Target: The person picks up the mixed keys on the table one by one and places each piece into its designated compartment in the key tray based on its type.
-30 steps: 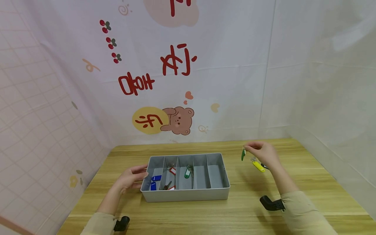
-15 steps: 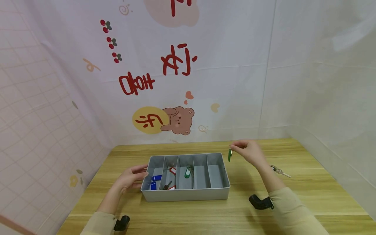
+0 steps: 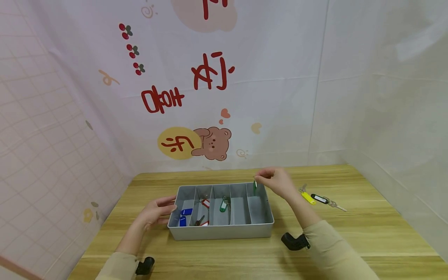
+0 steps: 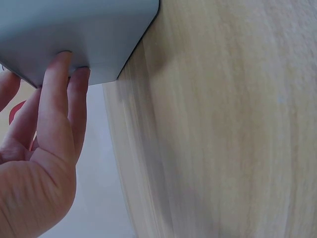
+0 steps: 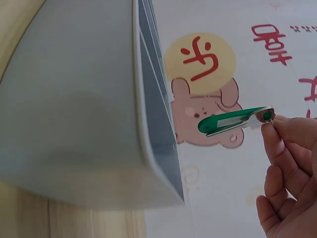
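A grey divided tray (image 3: pixel 219 232) stands on the table. My left hand (image 3: pixel 155 213) holds its left end, with the thumb at the rim and fingers (image 4: pixel 55 106) against the outer wall. Above the tray's far right compartment, my right hand (image 3: pixel 277 182) pinches a green key tag (image 5: pixel 230 120) by its ring end, with a metal key hanging beside it. Inside the tray lie blue key tags (image 3: pixel 186 212) in the leftmost compartment, red key tags (image 3: pixel 205 203) in the second, and another green key tag (image 3: pixel 223 205) in the middle one.
On the table right of the tray lie a yellow key tag (image 3: pixel 308 198) and a black key tag (image 3: pixel 320 198) with keys. A printed white cloth (image 3: pixel 280 97) hangs behind the wooden table (image 3: pixel 224 260).
My right hand has carried the green key tag leftward from the table's right side to over the tray's right end. My left hand and the tray have stayed put.
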A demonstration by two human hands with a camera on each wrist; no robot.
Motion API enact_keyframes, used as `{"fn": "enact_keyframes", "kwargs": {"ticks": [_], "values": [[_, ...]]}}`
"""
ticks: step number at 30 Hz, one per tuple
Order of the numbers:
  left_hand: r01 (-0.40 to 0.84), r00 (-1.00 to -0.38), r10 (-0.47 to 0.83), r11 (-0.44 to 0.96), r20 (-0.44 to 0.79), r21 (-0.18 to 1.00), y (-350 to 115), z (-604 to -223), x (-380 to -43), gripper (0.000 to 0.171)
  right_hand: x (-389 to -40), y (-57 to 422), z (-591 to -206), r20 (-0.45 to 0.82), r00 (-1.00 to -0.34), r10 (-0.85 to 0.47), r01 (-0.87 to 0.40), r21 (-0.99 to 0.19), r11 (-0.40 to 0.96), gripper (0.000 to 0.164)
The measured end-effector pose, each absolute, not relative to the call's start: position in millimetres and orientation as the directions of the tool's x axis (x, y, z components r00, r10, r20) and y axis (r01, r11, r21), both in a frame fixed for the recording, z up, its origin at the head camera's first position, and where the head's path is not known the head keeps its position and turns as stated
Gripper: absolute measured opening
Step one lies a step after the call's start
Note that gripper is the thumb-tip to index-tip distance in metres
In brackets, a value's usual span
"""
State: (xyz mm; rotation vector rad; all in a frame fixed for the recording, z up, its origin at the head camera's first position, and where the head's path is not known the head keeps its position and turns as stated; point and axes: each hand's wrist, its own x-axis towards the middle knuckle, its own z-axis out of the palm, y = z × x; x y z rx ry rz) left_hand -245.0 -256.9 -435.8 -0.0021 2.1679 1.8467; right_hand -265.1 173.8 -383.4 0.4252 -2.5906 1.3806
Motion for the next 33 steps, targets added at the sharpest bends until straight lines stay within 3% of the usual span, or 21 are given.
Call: {"fn": "enact_keyframes", "kwargs": {"ticks": [19, 33], "values": [[-0.184, -0.958, 0.193, 0.161, -0.213, 0.970, -257.2, -436.1, -245.6, 0.064, -262.9, 126.4, -376.2, 0.313, -0.906, -0.286, -0.421, -0.746, 0.516, 0.008], [-0.186, -0.955, 0.203, 0.151, -0.215, 0.971, -258.7, -438.3, -246.9, 0.064, -265.0, 99.5, -373.5, 0.254, -0.887, -0.386, -0.444, -0.701, 0.558, 0.006]]}}
